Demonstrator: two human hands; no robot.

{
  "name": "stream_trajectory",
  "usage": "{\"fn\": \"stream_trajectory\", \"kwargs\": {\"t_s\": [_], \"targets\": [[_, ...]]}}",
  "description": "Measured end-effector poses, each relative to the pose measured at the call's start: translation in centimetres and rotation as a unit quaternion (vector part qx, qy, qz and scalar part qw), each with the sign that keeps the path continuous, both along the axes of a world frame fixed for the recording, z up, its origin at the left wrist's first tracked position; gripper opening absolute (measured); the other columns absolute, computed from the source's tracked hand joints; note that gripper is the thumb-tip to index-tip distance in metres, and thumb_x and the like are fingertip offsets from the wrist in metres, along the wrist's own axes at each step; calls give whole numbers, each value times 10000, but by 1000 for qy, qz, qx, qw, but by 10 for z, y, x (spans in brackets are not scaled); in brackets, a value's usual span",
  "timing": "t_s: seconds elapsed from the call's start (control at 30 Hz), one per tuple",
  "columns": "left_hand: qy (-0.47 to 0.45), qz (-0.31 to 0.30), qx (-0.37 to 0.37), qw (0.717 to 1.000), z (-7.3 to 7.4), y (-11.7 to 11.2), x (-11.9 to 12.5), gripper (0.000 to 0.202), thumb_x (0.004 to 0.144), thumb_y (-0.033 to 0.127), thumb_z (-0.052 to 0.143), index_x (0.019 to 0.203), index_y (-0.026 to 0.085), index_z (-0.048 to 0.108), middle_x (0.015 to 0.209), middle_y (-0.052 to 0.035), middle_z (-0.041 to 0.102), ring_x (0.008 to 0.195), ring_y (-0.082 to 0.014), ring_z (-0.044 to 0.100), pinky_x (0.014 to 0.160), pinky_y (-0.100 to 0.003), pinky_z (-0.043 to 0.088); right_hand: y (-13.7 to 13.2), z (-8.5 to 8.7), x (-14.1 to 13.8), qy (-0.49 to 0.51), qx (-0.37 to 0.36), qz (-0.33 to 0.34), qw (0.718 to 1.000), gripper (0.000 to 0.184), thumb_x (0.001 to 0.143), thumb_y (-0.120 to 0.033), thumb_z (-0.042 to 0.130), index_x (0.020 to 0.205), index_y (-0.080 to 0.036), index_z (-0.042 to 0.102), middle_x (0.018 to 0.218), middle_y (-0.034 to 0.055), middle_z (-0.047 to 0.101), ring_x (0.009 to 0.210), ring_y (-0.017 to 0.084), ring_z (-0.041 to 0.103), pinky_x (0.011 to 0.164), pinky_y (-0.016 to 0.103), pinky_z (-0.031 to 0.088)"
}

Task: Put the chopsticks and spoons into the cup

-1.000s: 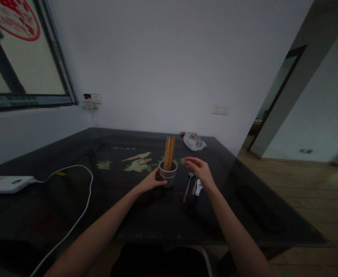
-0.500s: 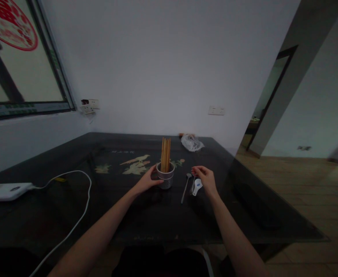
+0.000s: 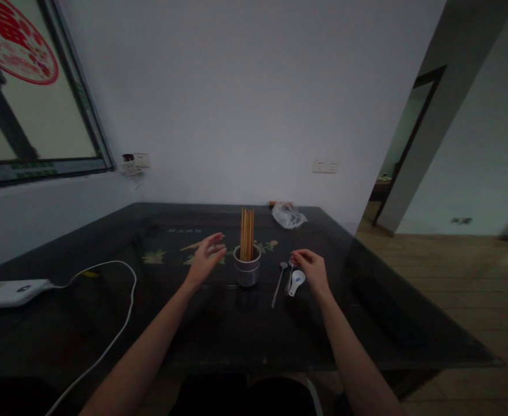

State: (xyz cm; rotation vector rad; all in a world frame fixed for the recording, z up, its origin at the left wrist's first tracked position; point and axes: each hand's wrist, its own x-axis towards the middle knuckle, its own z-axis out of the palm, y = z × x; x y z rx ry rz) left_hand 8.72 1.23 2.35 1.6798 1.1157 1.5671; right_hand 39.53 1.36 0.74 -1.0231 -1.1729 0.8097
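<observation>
Cup [image 3: 247, 276]: upright on the table [image 3: 236, 341], between left hand [image 3: 204, 260] and right hand [image 3: 312, 268], chopsticks [image 3: 247, 236] standing in it.
Left hand: fingers spread, near the cup but apart from it.
Right hand: fingertips drawn together at the head of the middle spoon [image 3: 288, 283]; cannot tell whether they grip it.
Long spoon [image 3: 277, 289]: left of the middle spoon.
White spoon [image 3: 297, 280]: just right of the middle spoon.

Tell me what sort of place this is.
Probably a dining area in a home: a dark table stands by a plain wall, with chopsticks upright in a cup and spoons lying to its right.
</observation>
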Motion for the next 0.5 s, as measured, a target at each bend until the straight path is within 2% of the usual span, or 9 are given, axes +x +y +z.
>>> {"fn": "stream_trajectory", "kwargs": {"t_s": [0.07,0.13,0.2,0.3,0.4,0.47,0.5], "targets": [[21,50,53,997,14,-13,4,383,799,377,600,1127,189,536,1198,-97,560,1125,-219,542,966,-377,454,0,0,1,-6,0,-3,1000,413,588,-520,743,732,-138,686,649,67,679,606,192,639,616,319,527],[75,60,106,990,29,-29,16,286,831,346,562,1070,190,570,1104,-74,595,1034,-198,580,924,-354,474,-1,1,1,-8,-1,-3,1000,424,599,-538,729,731,-137,684,641,68,675,598,190,635,600,311,524],[146,38,146,978,42,-43,35,233,854,311,529,1040,190,597,1010,-60,625,948,-189,598,884,-347,480,-2,2,2,-12,-6,-3,1000,436,617,-558,707,717,-134,682,618,66,665,575,179,624,561,288,508],[231,-32,151,961,53,-56,74,205,881,284,481,988,192,630,948,-58,652,923,-197,597,882,-348,463,-2,4,5,-23,-18,-8,1000,463,637,-591,673,701,-132,679,599,66,655,552,168,614,504,256,476],[306,-104,107,940,48,-54,118,229,885,259,455,1020,194,629,955,-64,654,885,-193,605,848,-319,466,-2,5,8,-29,-21,-22,999,476,654,-607,647,702,-134,676,595,65,653,546,165,609,486,246,464],[391,-117,49,912,37,-45,145,224,877,279,475,1014,190,629,937,-81,654,890,-215,614,840,-327,465,-2,4,11,-38,-22,-36,998,472,670,-606,628,701,-137,673,582,61,648,540,164,605,481,243,456],[437,-100,17,894,29,-39,156,223,874,279,481,1007,177,629,956,-107,649,912,-240,617,841,-350,464,-1,4,12,-46,-23,-41,998,467,680,-602,619,701,-139,673,579,59,647,538,165,604,478,242,452]]}}
